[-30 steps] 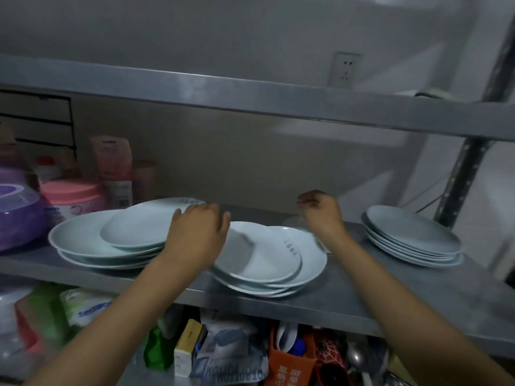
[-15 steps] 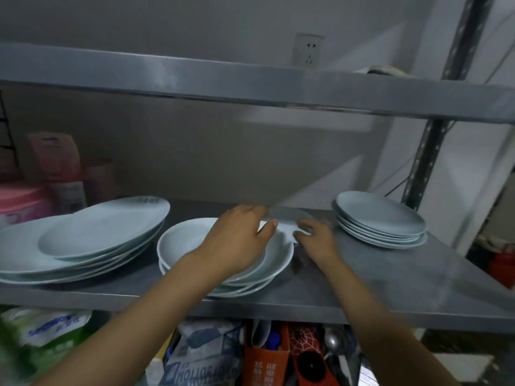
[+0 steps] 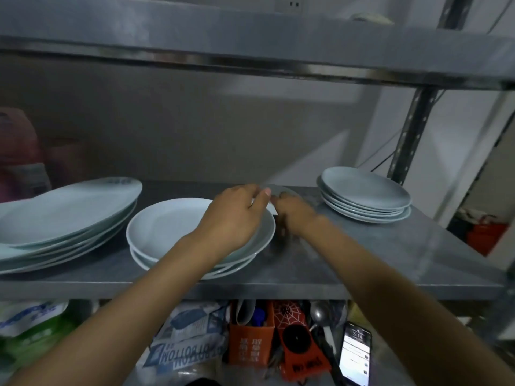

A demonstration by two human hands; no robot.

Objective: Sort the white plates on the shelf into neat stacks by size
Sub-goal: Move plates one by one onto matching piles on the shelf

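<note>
Left hand [image 3: 237,218] and right hand [image 3: 292,215] both pinching small plate [image 3: 274,192] behind middle stack [image 3: 172,232], mid-shelf [image 3: 362,254]. Risk: plate edge clips stack rim, slips from blurred grip, chips.

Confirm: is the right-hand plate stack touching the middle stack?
No. The right stack sits apart from the middle stack, with bare shelf and the right hand between them.

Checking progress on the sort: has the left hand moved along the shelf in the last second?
Yes. The left hand went right, from the middle stack's left edge, near the big plates, to its far right rim beside the right hand.
</note>
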